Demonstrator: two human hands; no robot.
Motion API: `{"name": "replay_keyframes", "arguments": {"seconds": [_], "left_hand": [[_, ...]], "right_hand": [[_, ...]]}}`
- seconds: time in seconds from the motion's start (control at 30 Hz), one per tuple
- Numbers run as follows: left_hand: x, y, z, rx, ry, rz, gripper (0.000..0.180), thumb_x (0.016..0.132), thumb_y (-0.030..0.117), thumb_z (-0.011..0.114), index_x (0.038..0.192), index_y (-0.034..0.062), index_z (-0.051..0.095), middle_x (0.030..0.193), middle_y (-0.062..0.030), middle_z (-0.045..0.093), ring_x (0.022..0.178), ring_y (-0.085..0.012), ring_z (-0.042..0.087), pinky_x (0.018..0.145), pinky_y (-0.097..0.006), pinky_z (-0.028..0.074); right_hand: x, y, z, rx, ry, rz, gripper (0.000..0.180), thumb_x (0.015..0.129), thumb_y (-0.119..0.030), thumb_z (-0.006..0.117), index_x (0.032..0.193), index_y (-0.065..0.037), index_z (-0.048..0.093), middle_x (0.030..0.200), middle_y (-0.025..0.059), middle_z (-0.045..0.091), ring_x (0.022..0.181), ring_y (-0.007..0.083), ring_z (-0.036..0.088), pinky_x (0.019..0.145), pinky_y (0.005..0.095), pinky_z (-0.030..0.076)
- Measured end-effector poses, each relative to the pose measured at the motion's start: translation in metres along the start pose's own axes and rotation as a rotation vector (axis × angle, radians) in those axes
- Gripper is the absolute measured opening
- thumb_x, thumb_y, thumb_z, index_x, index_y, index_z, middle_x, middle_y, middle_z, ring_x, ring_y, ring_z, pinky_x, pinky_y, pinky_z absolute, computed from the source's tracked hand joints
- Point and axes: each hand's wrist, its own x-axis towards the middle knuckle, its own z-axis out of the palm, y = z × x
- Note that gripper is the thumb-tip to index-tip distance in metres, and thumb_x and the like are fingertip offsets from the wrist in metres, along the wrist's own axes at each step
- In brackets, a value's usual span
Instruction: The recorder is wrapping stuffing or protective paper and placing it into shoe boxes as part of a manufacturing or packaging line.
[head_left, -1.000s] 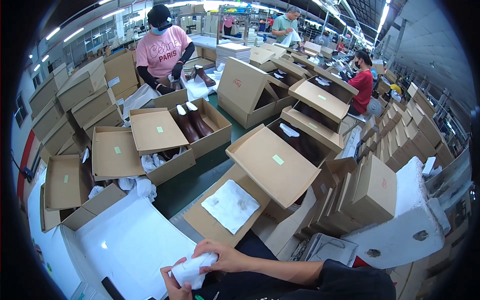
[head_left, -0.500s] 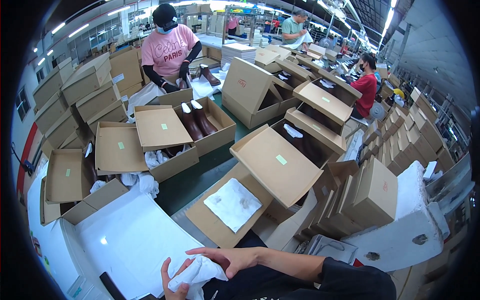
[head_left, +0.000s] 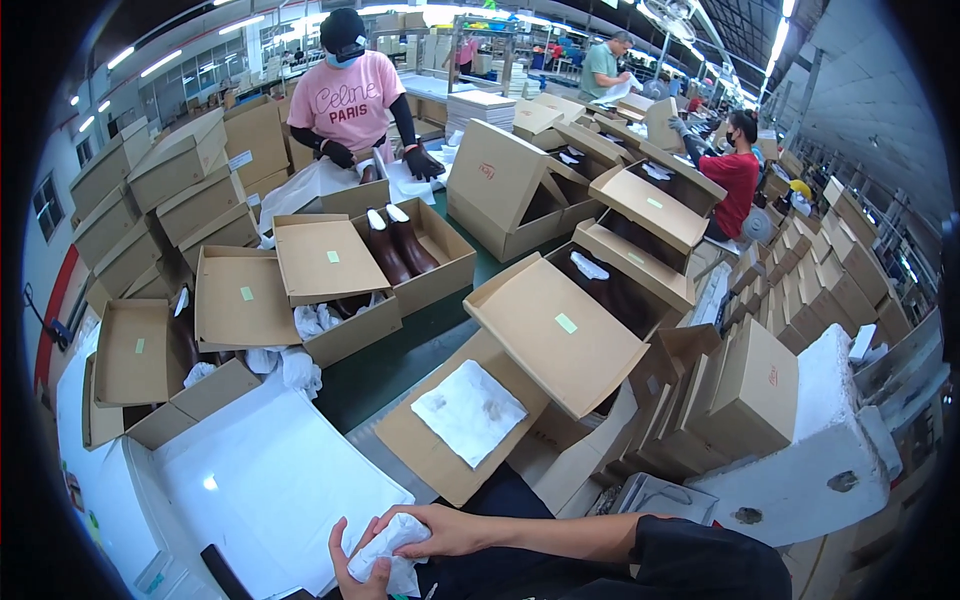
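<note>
Both my hands are closed around a wad of white tissue paper [head_left: 393,545] at the lower middle, bunched into a thick roll. My left hand [head_left: 358,572] grips it from the left and below, thumb against the paper. From the right, my right hand [head_left: 450,530] wraps over its upper side. Just beyond them is a white work surface [head_left: 270,470]. To its right, a flat white cloth or sheet [head_left: 469,412] with grey smudges lies on a brown cardboard piece [head_left: 465,485].
Open shoe boxes [head_left: 435,265] with dark brown boots [head_left: 390,250] and crumpled paper stand ahead. A large lid [head_left: 557,330] tilts at right. Stacked boxes rise on both sides, near a white foam block [head_left: 800,490]. A co-worker in pink [head_left: 350,105] stands across the table.
The loosely held tissue is now squeezed into a tighter roll, and my right hand has closed over it. Across the table, the co-worker's gloved hands have moved apart.
</note>
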Motion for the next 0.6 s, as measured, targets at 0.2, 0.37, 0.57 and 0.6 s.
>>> {"name": "replay_keyframes", "arguments": {"seconds": [0.2, 0.37, 0.57, 0.6], "left_hand": [[0.002, -0.011, 0.02, 0.216, 0.166, 0.065, 0.071, 0.115, 0.022, 0.069, 0.173, 0.0036, 0.033, 0.156, -0.0244, 0.066, 0.141, -0.0325, 0.065, 0.119, -0.043, 0.051], [0.004, -0.022, 0.051, 0.549, 0.387, 0.225, 0.064, 0.117, 0.029, 0.064, 0.17, 0.0008, 0.041, 0.151, -0.0219, 0.07, 0.136, -0.0313, 0.068, 0.115, -0.042, 0.054], [0.015, -0.036, 0.032, 0.578, 0.363, 0.366, 0.066, 0.118, 0.038, 0.062, 0.166, -0.0026, 0.043, 0.158, -0.0235, 0.064, 0.14, -0.0345, 0.066, 0.117, -0.044, 0.054], [0.016, -0.034, 0.028, 0.52, 0.347, 0.364, 0.064, 0.118, 0.037, 0.061, 0.164, -0.003, 0.044, 0.159, -0.0245, 0.063, 0.142, -0.0359, 0.064, 0.118, -0.045, 0.053]], "right_hand": [[0.0, 0.016, 0.022, -0.162, 0.249, -0.118, 0.046, 0.106, -0.015, 0.075, 0.15, -0.009, 0.06, 0.133, 0.0151, 0.075, 0.122, 0.0291, 0.074, 0.106, 0.0405, 0.056], [0.002, 0.021, 0.045, -0.233, 0.408, -0.232, 0.05, 0.104, -0.007, 0.074, 0.152, -0.007, 0.061, 0.137, 0.0199, 0.075, 0.124, 0.0359, 0.076, 0.104, 0.0408, 0.058], [0.006, -0.01, 0.009, -0.211, 0.132, -0.243, 0.064, 0.105, -0.006, 0.074, 0.165, -0.01, 0.052, 0.153, 0.0179, 0.066, 0.137, 0.0315, 0.067, 0.116, 0.0417, 0.053], [0.006, -0.01, 0.005, -0.203, 0.045, -0.27, 0.07, 0.107, -0.008, 0.072, 0.171, -0.013, 0.044, 0.162, 0.0166, 0.058, 0.145, 0.0318, 0.061, 0.12, 0.0427, 0.05]]}}
